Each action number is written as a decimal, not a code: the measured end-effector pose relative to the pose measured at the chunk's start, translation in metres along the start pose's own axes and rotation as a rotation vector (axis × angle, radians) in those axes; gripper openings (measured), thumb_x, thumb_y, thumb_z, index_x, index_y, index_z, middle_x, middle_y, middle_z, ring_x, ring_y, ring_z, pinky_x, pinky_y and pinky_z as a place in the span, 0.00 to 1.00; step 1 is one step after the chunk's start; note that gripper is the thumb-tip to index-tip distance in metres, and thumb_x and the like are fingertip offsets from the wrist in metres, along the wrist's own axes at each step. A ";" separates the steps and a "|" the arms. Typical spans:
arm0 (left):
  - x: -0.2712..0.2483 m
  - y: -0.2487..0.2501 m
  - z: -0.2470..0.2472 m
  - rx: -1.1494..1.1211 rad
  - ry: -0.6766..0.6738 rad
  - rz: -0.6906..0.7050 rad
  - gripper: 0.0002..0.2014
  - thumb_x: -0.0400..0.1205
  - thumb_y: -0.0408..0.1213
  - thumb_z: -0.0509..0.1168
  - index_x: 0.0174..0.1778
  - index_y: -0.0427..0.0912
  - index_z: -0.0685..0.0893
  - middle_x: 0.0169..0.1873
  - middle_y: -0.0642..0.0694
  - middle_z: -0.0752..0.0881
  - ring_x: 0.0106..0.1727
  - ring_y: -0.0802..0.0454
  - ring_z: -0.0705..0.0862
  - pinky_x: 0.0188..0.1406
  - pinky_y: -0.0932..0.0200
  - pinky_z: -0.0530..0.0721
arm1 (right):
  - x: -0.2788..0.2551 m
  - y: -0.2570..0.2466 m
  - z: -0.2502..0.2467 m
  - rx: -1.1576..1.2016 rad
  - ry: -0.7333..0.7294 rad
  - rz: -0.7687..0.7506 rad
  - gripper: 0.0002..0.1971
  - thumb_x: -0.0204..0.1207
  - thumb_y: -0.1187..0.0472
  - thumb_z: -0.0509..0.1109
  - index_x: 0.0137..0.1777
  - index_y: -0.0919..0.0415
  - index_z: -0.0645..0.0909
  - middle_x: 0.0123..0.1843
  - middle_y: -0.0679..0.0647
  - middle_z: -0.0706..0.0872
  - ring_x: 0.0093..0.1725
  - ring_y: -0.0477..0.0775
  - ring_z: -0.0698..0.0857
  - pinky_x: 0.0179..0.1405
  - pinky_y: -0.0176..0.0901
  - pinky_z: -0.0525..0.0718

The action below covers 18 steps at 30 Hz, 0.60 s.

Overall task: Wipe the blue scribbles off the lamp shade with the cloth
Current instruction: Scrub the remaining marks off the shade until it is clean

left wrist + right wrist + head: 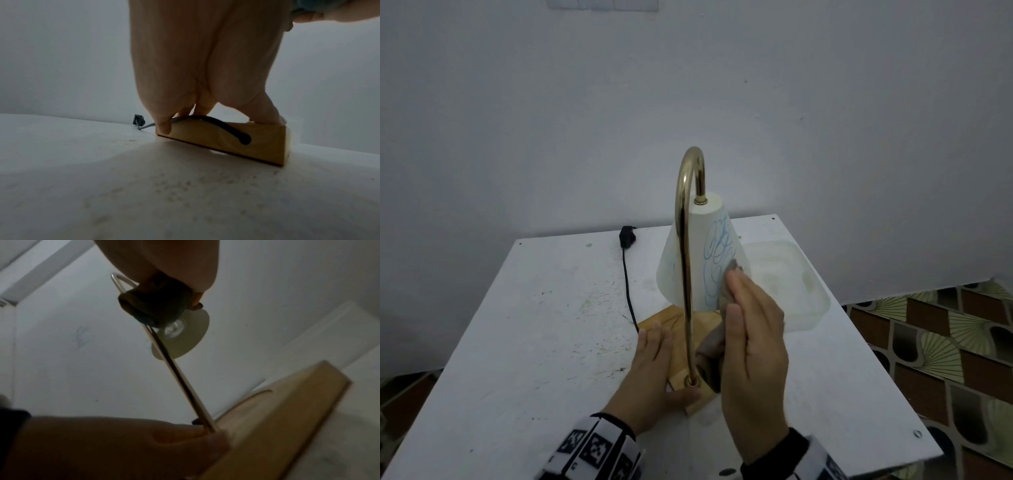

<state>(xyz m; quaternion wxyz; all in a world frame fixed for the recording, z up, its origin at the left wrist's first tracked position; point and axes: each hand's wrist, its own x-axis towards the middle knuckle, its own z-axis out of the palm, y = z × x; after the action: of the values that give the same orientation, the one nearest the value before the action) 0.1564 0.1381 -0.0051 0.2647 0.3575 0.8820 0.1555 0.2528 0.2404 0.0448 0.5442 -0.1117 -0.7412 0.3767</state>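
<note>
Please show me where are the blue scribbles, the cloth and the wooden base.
blue scribbles [717,255]: head view, middle of the marks.
cloth [726,291]: head view, part against the shade.
wooden base [222,139]: left wrist view, side face.

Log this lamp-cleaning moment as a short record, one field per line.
surface: white speckled table
lamp: curved brass arm on a wooden block base
shade: white cone lamp shade, blue scribbles remain
left hand: flat on the base, steadying it
right hand: presses a grey-brown cloth to the shade
cord: black power cord runs back to a plug
nearby: clear plastic container beyond the lamp, on the right
</note>
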 end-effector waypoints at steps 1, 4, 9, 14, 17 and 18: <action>0.000 0.000 0.000 0.001 -0.002 0.003 0.80 0.33 0.89 0.31 0.82 0.46 0.35 0.80 0.47 0.29 0.71 0.55 0.23 0.80 0.52 0.38 | -0.003 0.003 0.000 -0.027 0.001 -0.023 0.19 0.87 0.50 0.49 0.74 0.54 0.68 0.72 0.36 0.72 0.72 0.38 0.70 0.70 0.34 0.72; -0.001 0.000 -0.002 -0.010 -0.017 0.006 0.78 0.35 0.89 0.34 0.81 0.45 0.33 0.80 0.48 0.28 0.73 0.55 0.24 0.79 0.52 0.38 | -0.003 0.011 -0.001 -0.014 0.006 0.008 0.19 0.86 0.49 0.48 0.74 0.49 0.66 0.71 0.28 0.69 0.72 0.41 0.71 0.69 0.36 0.73; -0.003 0.003 -0.004 -0.015 -0.029 0.008 0.80 0.34 0.88 0.34 0.80 0.42 0.32 0.79 0.48 0.26 0.72 0.56 0.23 0.79 0.54 0.38 | 0.018 0.016 -0.001 0.055 0.053 0.199 0.19 0.83 0.46 0.50 0.70 0.49 0.71 0.64 0.40 0.77 0.67 0.44 0.74 0.66 0.29 0.72; -0.002 0.003 -0.002 0.014 -0.014 -0.013 0.74 0.44 0.87 0.39 0.80 0.41 0.32 0.78 0.50 0.26 0.79 0.47 0.27 0.79 0.53 0.38 | 0.030 0.007 0.001 0.075 0.041 0.169 0.21 0.83 0.50 0.50 0.70 0.55 0.73 0.65 0.39 0.77 0.69 0.41 0.72 0.69 0.28 0.70; -0.001 0.004 0.000 0.017 -0.005 -0.031 0.65 0.58 0.83 0.50 0.81 0.44 0.33 0.79 0.48 0.27 0.77 0.49 0.25 0.80 0.52 0.39 | 0.016 -0.004 0.004 0.062 0.026 0.057 0.22 0.86 0.50 0.49 0.72 0.61 0.72 0.68 0.49 0.78 0.71 0.44 0.72 0.70 0.33 0.71; -0.001 0.004 0.001 0.022 -0.009 -0.027 0.69 0.52 0.87 0.44 0.82 0.44 0.34 0.78 0.49 0.26 0.75 0.52 0.24 0.80 0.52 0.39 | 0.010 -0.003 0.004 0.035 0.023 0.023 0.22 0.86 0.50 0.49 0.71 0.61 0.72 0.69 0.50 0.78 0.71 0.44 0.72 0.69 0.35 0.73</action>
<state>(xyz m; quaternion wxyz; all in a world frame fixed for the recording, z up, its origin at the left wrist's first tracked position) 0.1593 0.1401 -0.0038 0.2668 0.3489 0.8873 0.1408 0.2464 0.2420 0.0538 0.5503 -0.1151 -0.7269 0.3944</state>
